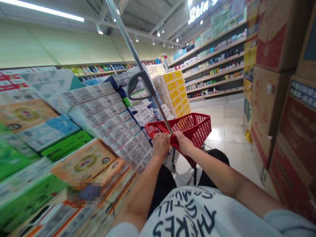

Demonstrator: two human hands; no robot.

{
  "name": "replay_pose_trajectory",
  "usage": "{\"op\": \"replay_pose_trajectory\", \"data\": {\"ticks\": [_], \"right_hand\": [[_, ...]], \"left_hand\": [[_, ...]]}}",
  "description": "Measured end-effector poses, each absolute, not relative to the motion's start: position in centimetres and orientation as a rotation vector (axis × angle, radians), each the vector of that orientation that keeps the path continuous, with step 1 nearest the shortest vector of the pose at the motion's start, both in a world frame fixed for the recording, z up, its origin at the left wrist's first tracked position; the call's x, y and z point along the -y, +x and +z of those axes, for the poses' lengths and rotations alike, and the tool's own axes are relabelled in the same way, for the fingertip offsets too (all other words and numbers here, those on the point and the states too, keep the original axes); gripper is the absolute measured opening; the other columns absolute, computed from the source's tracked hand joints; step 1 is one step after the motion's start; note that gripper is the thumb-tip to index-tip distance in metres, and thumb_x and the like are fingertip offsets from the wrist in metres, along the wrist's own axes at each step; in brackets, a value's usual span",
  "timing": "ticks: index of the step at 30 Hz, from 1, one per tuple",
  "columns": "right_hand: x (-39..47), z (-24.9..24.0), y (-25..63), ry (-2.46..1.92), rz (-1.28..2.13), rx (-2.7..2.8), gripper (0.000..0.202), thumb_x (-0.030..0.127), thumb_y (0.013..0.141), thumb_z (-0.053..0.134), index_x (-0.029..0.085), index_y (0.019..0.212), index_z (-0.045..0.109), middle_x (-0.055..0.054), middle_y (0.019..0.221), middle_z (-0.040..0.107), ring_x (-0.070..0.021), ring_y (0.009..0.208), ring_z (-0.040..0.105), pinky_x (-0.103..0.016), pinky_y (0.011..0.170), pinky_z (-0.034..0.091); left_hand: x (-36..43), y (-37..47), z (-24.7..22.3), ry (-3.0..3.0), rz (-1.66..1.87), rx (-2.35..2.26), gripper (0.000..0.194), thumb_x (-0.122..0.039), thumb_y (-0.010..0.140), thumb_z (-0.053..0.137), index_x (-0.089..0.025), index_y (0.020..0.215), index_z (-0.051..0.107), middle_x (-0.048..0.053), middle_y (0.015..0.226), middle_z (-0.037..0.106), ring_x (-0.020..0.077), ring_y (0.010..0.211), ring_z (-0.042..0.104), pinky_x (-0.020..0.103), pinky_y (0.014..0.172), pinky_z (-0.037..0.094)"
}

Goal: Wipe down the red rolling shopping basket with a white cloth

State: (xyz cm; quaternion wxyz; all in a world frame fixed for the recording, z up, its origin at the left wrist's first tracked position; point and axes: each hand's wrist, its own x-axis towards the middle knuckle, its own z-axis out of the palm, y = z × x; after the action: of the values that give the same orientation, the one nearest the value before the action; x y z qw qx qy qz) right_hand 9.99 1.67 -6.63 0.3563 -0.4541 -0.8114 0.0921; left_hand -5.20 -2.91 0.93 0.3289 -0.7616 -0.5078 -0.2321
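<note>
A red shopping cart (195, 123) with a lattice basket stands in front of me. My left hand (161, 144) is closed over the left part of its near edge. Just to the right, my right hand (182, 142) grips the same edge, its fingers curled over the rim. Between the two hands, a metal pole (161, 112) with a grey loop handle (140, 86) rises from the cart and leans up to the left. The visible part of the basket shows no goods.
Stacked tissue packs (103, 115) fill the left side, with yellow packs (175, 90) farther ahead. Cardboard cartons (269, 98) are piled high on the right. Long shelves (217, 62) of small goods line the back. A tiled floor (227, 121) runs between the stacks.
</note>
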Motion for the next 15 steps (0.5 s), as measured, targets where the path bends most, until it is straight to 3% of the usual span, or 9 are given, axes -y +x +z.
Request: {"op": "replay_pose_trajectory", "data": {"ticks": [6,9,12,15], "right_hand": [[-1.8,-7.1,9.9,-1.143,0.216,2.082,0.078,0.006,0.077,0.046,0.014,0.15,0.018,-0.014,0.155,0.023,-0.0206,0.146,0.011,-0.042,0.115,0.027],[-1.7,-7.2,10.0,-1.145,0.206,2.064,0.076,0.007,0.079,0.046,0.014,0.15,0.019,-0.014,0.155,0.024,-0.0207,0.146,0.011,-0.042,0.114,0.028],[-1.5,-6.9,10.2,-1.162,0.209,2.072,0.074,0.007,0.081,0.044,0.014,0.15,0.019,-0.014,0.156,0.022,-0.0214,0.146,0.013,-0.042,0.111,0.033],[-1.3,-6.6,10.4,-1.199,0.234,2.089,0.075,0.007,0.081,0.044,0.013,0.15,0.018,-0.014,0.157,0.02,-0.0221,0.146,0.013,-0.042,0.109,0.036]], "left_hand": [[1.5,-4.6,2.6,-1.928,-0.422,1.687,0.045,-0.038,0.1,0.025,-0.016,0.088,0.063,0.01,0.082,0.068,0.0226,0.078,0.063,0.035,0.076,0.043],[2.0,-4.6,1.8,-1.948,-0.438,1.593,0.04,-0.037,0.1,0.029,-0.017,0.094,0.063,0.011,0.089,0.068,0.0238,0.088,0.062,0.037,0.085,0.042],[3.0,-5.1,-0.3,-1.987,-0.504,1.389,0.03,-0.032,0.098,0.037,-0.021,0.114,0.06,0.011,0.116,0.063,0.0258,0.113,0.052,0.041,0.102,0.033],[3.5,-5.2,-1.3,-2.002,-0.527,1.316,0.033,-0.029,0.096,0.041,-0.023,0.126,0.054,0.01,0.129,0.057,0.026,0.122,0.046,0.041,0.106,0.029]]}}
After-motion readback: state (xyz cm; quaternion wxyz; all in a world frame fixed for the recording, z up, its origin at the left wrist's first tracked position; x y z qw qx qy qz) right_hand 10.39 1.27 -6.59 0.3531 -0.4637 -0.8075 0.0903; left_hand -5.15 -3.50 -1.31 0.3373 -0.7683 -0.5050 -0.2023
